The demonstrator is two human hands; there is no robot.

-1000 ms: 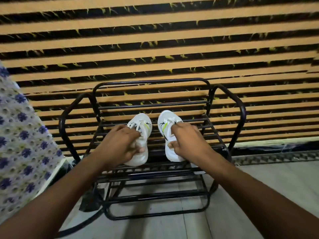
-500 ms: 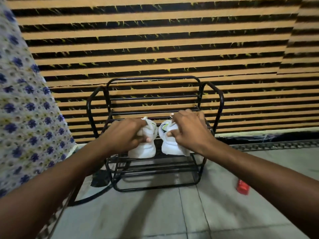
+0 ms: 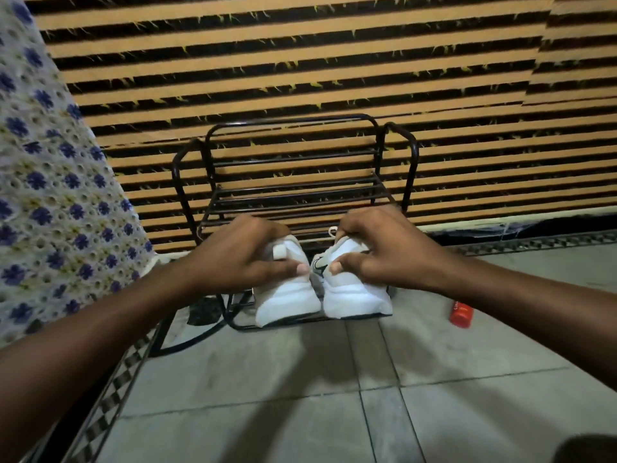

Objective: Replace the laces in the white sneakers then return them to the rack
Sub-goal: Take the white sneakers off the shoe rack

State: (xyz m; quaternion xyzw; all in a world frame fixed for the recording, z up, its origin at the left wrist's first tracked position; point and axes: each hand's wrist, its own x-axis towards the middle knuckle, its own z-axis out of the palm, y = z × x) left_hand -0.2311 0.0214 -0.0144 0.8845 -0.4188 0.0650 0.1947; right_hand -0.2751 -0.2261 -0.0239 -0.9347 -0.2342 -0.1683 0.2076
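Two white sneakers hang side by side in front of the black metal shoe rack (image 3: 293,168), heels toward me. My left hand (image 3: 240,255) grips the top of the left sneaker (image 3: 287,295). My right hand (image 3: 380,252) grips the top of the right sneaker (image 3: 357,295), which has a dark swoosh on its inner side and a white lace loop showing above my fingers. Both shoes are held off the rack's shelves, over its lower front bar. My hands hide the tongues and most of the laces.
A small red container (image 3: 461,314) lies on the grey tiled floor (image 3: 300,396) to the right of the rack. An orange-and-black striped hanging (image 3: 300,61) covers the wall behind. A blue-flowered cloth (image 3: 50,195) drapes at the left.
Both hands have lifted the sneakers off the rack shelf and drawn them back toward me and downward. The view has pulled away from the rack, showing more floor.
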